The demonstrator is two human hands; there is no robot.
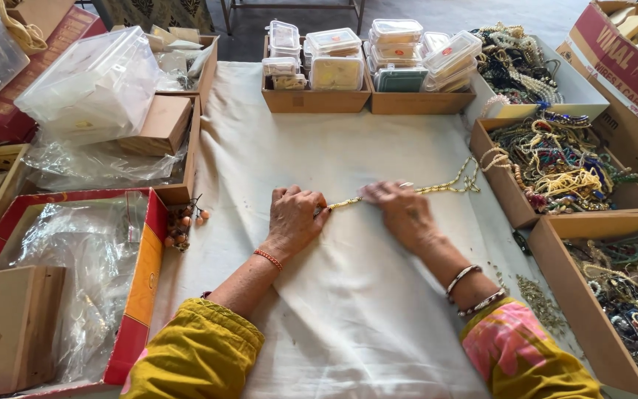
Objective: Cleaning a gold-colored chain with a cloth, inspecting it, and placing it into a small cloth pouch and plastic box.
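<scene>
Two bare hands press a single gold bead chain (407, 193) flat against a white cloth (334, 310) that covers the work surface. The left hand (295, 219) is curled almost into a fist, its fingertips pinching the near end of the chain. The right hand (400, 210), blurred, lies just to the right of it with fingers narrowly bent over the same strand; how tightly it grips cannot be told. From the right hand the chain runs on across the cloth and ends in a small tangle beside a cardboard tray of mixed necklaces (555, 166). Three such jewellery trays line the cloth's right edge, one behind another. At the far edge of the cloth stand two low cardboard boxes (311, 100) stacked with clear plastic cases, too many and too overlapped to count surely. Left of the cloth, one red-sided carton (145, 273) holds crumpled clear plastic, and a small cluster of orange beads (181, 225) lies against its corner. One red thread circles the left wrist; two metal bangles (470, 290) ring the right. Both sleeves show, yellow on the left arm and pink-patterned on the right.
</scene>
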